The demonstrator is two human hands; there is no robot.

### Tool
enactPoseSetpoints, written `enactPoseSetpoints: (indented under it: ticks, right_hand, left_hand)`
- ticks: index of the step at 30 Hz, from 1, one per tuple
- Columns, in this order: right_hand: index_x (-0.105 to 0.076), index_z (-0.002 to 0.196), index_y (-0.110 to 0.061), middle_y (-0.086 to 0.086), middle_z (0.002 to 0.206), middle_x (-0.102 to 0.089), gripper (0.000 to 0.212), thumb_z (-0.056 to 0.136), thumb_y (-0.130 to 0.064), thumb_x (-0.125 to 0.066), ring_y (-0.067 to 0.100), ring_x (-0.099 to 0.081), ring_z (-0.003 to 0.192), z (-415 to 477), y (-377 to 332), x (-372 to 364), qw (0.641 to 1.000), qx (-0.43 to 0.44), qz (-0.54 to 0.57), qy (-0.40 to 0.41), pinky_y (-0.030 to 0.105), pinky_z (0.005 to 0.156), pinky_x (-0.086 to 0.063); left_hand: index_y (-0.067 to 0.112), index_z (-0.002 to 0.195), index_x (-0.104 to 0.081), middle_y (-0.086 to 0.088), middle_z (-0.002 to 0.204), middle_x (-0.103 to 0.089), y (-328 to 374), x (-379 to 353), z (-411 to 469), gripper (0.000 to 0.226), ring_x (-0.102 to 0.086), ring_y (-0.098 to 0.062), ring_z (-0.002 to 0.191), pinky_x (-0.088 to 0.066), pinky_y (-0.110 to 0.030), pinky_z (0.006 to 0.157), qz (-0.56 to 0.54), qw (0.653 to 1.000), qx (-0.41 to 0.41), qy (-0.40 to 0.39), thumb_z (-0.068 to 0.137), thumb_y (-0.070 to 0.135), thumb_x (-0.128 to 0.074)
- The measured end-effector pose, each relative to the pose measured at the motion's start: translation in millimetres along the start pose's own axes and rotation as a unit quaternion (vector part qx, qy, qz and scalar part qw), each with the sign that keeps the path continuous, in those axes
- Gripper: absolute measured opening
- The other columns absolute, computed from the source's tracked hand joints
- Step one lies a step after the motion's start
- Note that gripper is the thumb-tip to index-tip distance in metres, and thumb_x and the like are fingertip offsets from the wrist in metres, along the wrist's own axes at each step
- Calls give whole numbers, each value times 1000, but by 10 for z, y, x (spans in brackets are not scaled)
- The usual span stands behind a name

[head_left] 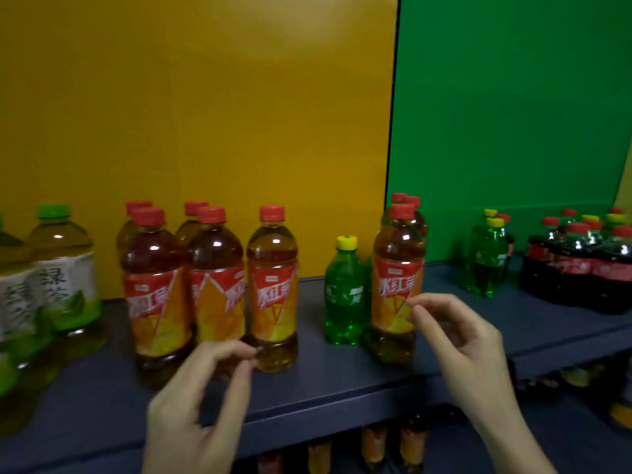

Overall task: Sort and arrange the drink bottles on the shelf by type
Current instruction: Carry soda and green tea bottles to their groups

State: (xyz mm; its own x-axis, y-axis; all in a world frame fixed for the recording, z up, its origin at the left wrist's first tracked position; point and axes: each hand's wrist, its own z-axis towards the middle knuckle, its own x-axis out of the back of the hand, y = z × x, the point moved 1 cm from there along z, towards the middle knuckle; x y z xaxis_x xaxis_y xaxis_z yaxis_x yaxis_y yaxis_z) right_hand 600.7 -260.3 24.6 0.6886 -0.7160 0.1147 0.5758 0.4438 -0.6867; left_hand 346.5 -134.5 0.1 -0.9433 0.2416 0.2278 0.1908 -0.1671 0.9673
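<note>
Several red-capped iced tea bottles stand on the dark shelf (325, 381): a cluster at the left (154, 289), one alone (272, 289), and a row at the right (396, 289). A small green soda bottle (343, 295) with a yellow cap stands just left of that row. My left hand (201, 395) hovers with loosely curled fingers in front of the lone tea bottle's base, holding nothing. My right hand (458, 340) has its fingertips at the label of the front right tea bottle, fingers relaxed, not wrapped around it.
Green tea bottles (65, 268) with green caps stand at the far left. More green soda bottles (487, 261) and dark cola bottles (574, 268) stand at the right. A lower shelf holds more bottles (376, 446). Yellow and green panels back the shelf.
</note>
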Motion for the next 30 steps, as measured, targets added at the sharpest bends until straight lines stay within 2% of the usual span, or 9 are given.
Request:
enactPoseSetpoints:
  ticks: [1,2,3,5,9,12,16,19,30]
  right_hand:
    - [-68,83,-24,-7,84,-70,11,86,-17,-60,7,-65,80,106,133,168,1000,-10,0,10,18,70,-49]
    - [-67,84,-23,-10,85,-69,13,87,-13,-60,7,-65,81,212,268,302,1000,-19,-2,14,18,70,-50]
    - [-66,86,-23,-11,86,-69,14,88,-11,-59,6,-64,82,319,402,409,1000,-28,-3,7,19,70,-50]
    - [-64,93,-24,-11,91,-67,13,89,-12,-58,5,-63,87,534,651,510,999,-45,2,-25,26,77,-52]
    - [-54,112,-29,-12,111,-61,27,90,-13,-56,-1,-57,104,910,991,472,988,-56,22,-139,25,89,-51]
    - [-46,117,-38,-13,119,-56,39,90,-10,-55,-4,-53,111,1072,1035,340,974,-48,72,-211,17,91,-48]
    - [-36,138,-26,-8,137,-48,54,90,-19,-58,3,-45,126,1183,1112,169,961,-8,66,-267,34,107,-39]
    - [-27,144,-29,-11,146,-38,61,91,-26,-56,4,-35,134,1234,1139,103,955,8,60,-289,43,111,-33]
    - [-33,143,-21,-9,142,-40,61,88,-19,-60,2,-35,132,1408,1102,185,927,23,39,-373,29,111,-33]
  left_hand:
    - [-3,55,-58,-13,76,-67,33,-207,33,71,-58,3,41,-55,-24,65,36,997,-56,24,8,36,-94]
    - [10,67,-66,3,83,-69,183,-483,-57,49,-63,7,61,-52,-19,76,71,985,-154,44,38,41,-89]
    - [23,85,-66,14,92,-66,210,-787,-143,29,-62,9,81,-47,-11,79,98,963,-241,73,64,41,-74]
    - [37,111,-51,32,112,-52,376,-1195,-309,29,-51,12,105,-38,-2,85,66,943,-322,48,83,37,-59]
    - [49,127,-24,54,121,-22,403,-1546,158,53,-34,17,119,-29,-7,99,58,964,-247,81,88,30,-53]
    - [31,145,-14,20,145,-25,437,-1616,366,72,-29,-6,134,-28,-26,109,23,979,-189,71,88,23,-58]
    - [24,147,-12,12,140,-31,553,-1604,583,85,-33,-5,126,-34,-23,100,-30,993,-110,20,81,23,-65]
    - [26,135,-33,12,124,-53,615,-1632,642,70,-56,-3,108,-47,-12,75,-50,994,-101,-12,75,19,-69]
    - [29,113,-51,5,107,-65,517,-1642,505,48,-65,1,90,-52,-13,64,-99,984,-141,41,71,19,-70]
